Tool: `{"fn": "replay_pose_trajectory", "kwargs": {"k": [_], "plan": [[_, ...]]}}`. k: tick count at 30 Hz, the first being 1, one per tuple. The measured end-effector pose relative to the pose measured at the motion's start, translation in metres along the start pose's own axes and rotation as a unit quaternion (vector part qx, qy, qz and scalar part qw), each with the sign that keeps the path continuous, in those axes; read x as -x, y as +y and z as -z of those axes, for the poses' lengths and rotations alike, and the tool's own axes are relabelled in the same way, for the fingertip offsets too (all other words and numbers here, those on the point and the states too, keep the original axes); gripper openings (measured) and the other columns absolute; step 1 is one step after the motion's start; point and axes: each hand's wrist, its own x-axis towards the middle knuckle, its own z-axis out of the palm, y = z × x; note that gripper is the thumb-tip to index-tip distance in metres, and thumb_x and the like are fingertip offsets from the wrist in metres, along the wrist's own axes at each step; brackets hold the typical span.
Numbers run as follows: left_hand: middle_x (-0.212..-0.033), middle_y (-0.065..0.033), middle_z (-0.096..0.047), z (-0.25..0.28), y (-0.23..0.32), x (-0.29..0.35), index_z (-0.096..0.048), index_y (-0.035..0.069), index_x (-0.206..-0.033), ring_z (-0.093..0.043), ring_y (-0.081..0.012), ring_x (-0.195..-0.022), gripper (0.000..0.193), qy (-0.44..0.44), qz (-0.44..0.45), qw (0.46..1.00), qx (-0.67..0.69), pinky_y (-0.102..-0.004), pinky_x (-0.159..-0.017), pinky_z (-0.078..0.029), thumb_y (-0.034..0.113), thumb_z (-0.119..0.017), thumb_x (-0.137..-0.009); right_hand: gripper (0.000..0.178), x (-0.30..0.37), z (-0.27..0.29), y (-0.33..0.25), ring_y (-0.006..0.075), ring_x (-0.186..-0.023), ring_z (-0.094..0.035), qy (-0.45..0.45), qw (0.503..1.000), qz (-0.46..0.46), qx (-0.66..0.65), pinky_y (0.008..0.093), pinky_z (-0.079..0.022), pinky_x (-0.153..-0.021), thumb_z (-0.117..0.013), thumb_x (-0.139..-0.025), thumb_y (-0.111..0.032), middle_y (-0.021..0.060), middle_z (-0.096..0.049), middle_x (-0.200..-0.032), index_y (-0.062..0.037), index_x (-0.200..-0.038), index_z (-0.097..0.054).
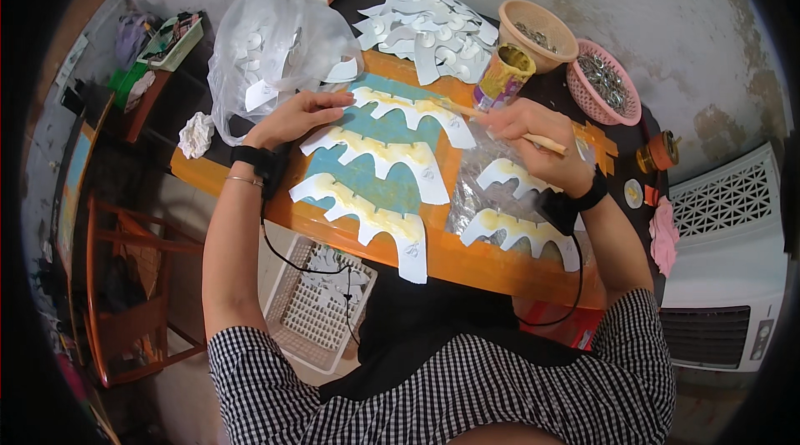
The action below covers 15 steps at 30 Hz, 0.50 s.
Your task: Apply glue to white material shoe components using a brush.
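My right hand (pixel 533 135) is closed around a wooden-handled brush (pixel 546 143), its far end reaching over the farthest white scalloped cut-out piece (pixel 408 107). My left hand (pixel 304 117) has its fingers stretched out, the tips at the left end of that same piece. Two more white pieces, a middle one (pixel 379 152) and a near one (pixel 367 216), lie below it on the blue-green surface. To the right, two others, an upper one (pixel 508 174) and a lower one (pixel 521 235), lie on clear plastic. Yellowish glue-like smears run along their upper edges.
Behind the pieces stand a glue-stained can (pixel 506 78), a pile of white pieces (pixel 429 28) and a plastic bag (pixel 279 45). A beige bowl (pixel 546 24) and pink basket (pixel 612 87) hold metal parts. A jar (pixel 654 153) lies at right; a crate (pixel 312 312) is below.
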Motion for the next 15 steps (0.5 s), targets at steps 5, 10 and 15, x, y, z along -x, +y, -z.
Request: {"fn": "replay_pose_trajectory", "kwargs": {"k": [5,10,15], "plan": [[-0.143,-0.0065,-0.059,0.004,-0.008,0.000,-0.064,0.004,-0.135,-0.053,-0.0124,-0.127,0.039,-0.005,-0.008,1.000,-0.004,-0.0259,-0.111,-0.038,0.023,-0.064,-0.101,0.014,0.002,-0.002,-0.011,0.0270,-0.095,-0.071,-0.006,1.000,0.005,-0.017,0.0336,-0.056,-0.083,-0.060,-0.079,0.014,0.0158,-0.072,-0.098,0.0018,-0.085,-0.062],[-0.143,-0.0065,-0.060,0.002,-0.001,-0.001,-0.064,0.004,-0.136,-0.052,-0.0123,-0.127,0.039,-0.003,0.003,1.000,-0.009,-0.0257,-0.110,-0.038,0.023,-0.064,-0.102,0.014,-0.009,-0.020,-0.001,0.0272,-0.094,-0.072,0.002,0.999,0.020,-0.039,0.0336,-0.056,-0.084,-0.060,-0.079,0.015,0.0152,-0.071,-0.096,0.0021,-0.085,-0.062],[-0.142,-0.0055,-0.060,0.002,-0.002,0.000,-0.063,0.005,-0.137,-0.053,-0.0102,-0.124,0.040,-0.001,0.007,1.000,-0.013,-0.0243,-0.107,-0.040,0.024,-0.064,-0.102,0.015,-0.009,-0.013,0.001,0.0283,-0.094,-0.071,-0.010,0.999,0.015,-0.038,0.0339,-0.055,-0.086,-0.059,-0.080,0.016,0.0146,-0.070,-0.093,0.0017,-0.085,-0.061]]}}
